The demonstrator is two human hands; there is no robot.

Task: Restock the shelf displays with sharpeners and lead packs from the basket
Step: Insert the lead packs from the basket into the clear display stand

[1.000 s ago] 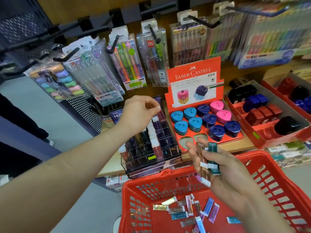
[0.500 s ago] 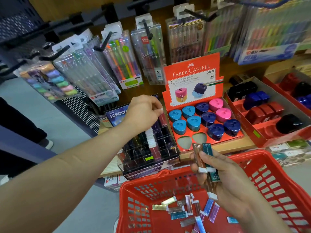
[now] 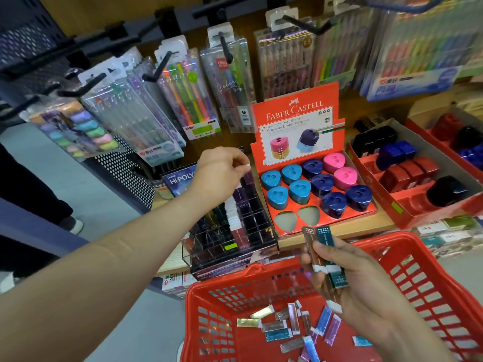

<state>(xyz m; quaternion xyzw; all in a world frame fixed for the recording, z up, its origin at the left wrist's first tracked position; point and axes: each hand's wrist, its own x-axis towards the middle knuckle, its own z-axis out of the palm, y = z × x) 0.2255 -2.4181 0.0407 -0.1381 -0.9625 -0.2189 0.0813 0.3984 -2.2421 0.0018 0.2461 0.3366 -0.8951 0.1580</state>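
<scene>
Right grip [image 3: 347, 283]: shiny lead packs [image 3: 316, 244]

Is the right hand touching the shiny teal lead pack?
Touching. The head view shows the right hand gripping the shiny teal lead pack, thumb pressed across it.

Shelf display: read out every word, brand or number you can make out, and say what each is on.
"FABER-CASTELL": header of the red sharpener box.
"12 Grip Auto Doppelspitzer" and "Grip Auto Double Sharpener": same header.
"HI-POLY": blue box, cut off by the left hand.
"0.5": hanging pen pack.
Too small or blurred: other hanging packs' labels, print on the lead packs in the right hand.
</scene>
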